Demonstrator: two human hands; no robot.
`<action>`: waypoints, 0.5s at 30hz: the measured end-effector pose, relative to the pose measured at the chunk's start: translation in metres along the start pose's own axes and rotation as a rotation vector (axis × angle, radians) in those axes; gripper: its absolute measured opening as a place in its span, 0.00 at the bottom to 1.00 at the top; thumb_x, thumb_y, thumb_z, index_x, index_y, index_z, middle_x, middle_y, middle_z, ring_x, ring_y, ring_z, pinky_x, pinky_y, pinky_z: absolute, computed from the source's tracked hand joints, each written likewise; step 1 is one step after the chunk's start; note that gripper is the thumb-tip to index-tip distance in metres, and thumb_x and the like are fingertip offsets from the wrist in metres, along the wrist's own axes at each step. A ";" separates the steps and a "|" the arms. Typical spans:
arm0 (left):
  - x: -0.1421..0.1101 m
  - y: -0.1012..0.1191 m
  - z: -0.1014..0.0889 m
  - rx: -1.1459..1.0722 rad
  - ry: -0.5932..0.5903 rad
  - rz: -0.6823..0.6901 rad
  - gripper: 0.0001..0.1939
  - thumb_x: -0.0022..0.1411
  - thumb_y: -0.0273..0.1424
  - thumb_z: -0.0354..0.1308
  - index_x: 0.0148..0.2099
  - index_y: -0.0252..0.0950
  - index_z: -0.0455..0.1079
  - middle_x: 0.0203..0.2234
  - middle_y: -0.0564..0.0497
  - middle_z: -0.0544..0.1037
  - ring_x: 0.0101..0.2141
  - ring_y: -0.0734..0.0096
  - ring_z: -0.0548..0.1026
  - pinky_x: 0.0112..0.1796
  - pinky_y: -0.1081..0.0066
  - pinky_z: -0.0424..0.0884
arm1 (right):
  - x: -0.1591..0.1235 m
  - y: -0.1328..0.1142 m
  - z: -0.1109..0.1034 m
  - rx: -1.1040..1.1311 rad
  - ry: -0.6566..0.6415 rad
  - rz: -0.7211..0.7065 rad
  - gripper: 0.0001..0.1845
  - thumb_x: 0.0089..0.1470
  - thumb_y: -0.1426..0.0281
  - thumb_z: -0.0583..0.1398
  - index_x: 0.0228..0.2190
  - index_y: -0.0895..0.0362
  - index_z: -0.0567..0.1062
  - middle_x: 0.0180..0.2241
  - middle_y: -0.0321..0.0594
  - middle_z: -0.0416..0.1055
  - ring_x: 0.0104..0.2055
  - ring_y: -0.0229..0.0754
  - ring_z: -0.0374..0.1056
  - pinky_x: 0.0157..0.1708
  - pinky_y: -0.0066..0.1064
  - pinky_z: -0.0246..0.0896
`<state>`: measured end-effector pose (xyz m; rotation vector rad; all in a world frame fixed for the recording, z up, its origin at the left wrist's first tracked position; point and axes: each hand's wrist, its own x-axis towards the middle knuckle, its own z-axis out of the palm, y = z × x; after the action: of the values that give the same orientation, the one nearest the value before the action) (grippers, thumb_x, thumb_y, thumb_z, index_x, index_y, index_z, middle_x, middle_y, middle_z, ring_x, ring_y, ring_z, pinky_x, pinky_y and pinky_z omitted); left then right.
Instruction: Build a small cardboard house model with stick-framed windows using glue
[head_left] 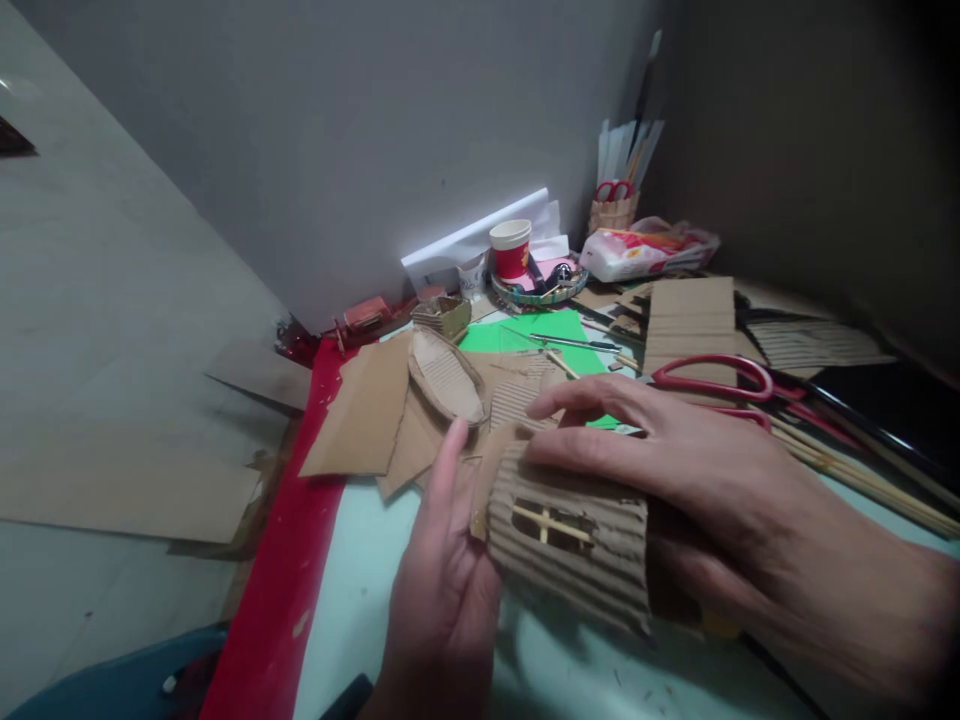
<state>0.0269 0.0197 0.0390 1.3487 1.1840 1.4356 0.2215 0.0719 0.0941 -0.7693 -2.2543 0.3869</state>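
A small model house of corrugated cardboard (pixel 570 590) is held between both hands, low over the table. Thin sticks cross in its cut-out window (pixel 551 523). My left hand (pixel 442 600) grips the left end, its thumb side against the cardboard and one finger stretched up beside it. From the right, my right hand (pixel 675 460) curves over the top, fingers bent on the upper edge; its thumb is partly hidden at the right end. Beyond my left fingertip lies a boat-shaped cardboard piece (pixel 446 375).
Flat cardboard sheets (pixel 364 405) and a green sheet (pixel 566 325) lie behind the house. Red-handled scissors (pixel 712 375) and thin sticks (pixel 862 470) are at right. A red paper cup (pixel 511 255), a tissue pack (pixel 645 252) and a pen holder (pixel 613 212) stand near the wall.
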 end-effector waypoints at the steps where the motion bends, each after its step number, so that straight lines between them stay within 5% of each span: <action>1: 0.000 0.001 0.001 0.008 0.004 0.000 0.32 0.71 0.29 0.59 0.73 0.53 0.60 0.59 0.49 0.80 0.62 0.53 0.73 0.63 0.55 0.69 | -0.001 0.001 0.000 0.007 -0.001 0.005 0.26 0.47 0.86 0.52 0.42 0.51 0.72 0.53 0.40 0.70 0.48 0.43 0.70 0.42 0.32 0.66; 11: -0.002 0.002 0.000 0.158 0.036 -0.080 0.30 0.71 0.30 0.58 0.71 0.56 0.62 0.64 0.54 0.75 0.63 0.53 0.73 0.61 0.52 0.71 | -0.002 -0.001 0.003 0.033 0.017 0.026 0.19 0.54 0.84 0.52 0.40 0.52 0.73 0.52 0.45 0.72 0.50 0.46 0.72 0.41 0.33 0.71; 15: 0.004 -0.009 -0.006 0.263 -0.008 -0.040 0.31 0.61 0.35 0.67 0.66 0.51 0.72 0.54 0.53 0.84 0.53 0.44 0.81 0.53 0.52 0.81 | 0.000 0.000 0.003 0.046 0.016 0.029 0.17 0.52 0.83 0.53 0.38 0.53 0.73 0.51 0.46 0.73 0.49 0.47 0.73 0.41 0.35 0.72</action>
<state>0.0205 0.0250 0.0309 1.4960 1.4243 1.2778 0.2195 0.0712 0.0920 -0.7789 -2.2136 0.4432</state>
